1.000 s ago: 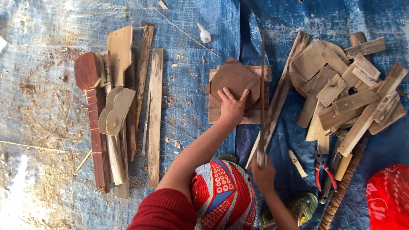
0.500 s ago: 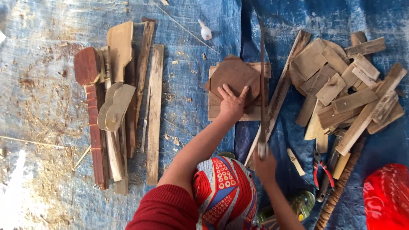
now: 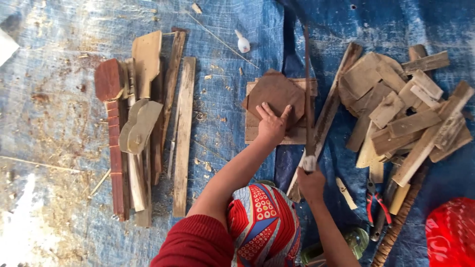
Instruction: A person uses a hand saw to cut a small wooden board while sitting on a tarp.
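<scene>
A: Head view: left hand [image 3: 271, 126] is pressing flat, fingers spread, on the dark wood piece [image 3: 275, 94] atop the board stack [image 3: 297, 133].

B: Right hand [image 3: 310, 183], fist closed, is gripping the long blade [image 3: 307, 89], barely shifting from before; the work is holding steady.

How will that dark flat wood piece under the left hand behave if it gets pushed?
The dark wood piece looks thin and stiff, so probably light. It lies flat on a wooden block, so it may slide, not roll. The left hand presses it down.
</scene>
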